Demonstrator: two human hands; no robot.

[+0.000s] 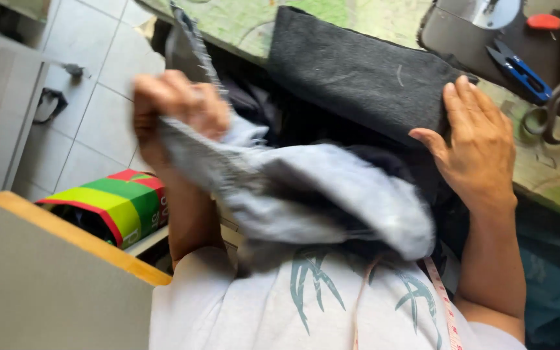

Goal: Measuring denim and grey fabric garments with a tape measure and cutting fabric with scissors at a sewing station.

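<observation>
A: What is each hand doing?

B: The left hand [175, 107] is clenched on the light grey fabric [319, 194], lifted over the lap. The right hand [478, 146] lies flat and released on the dark grey cloth [358, 74] at the table [555, 178] edge.

A: How should the grey piece be handled?

B: Probably gathered evenly, well clear of the scissors [548, 116] and blue thread snips [520, 70].
</observation>
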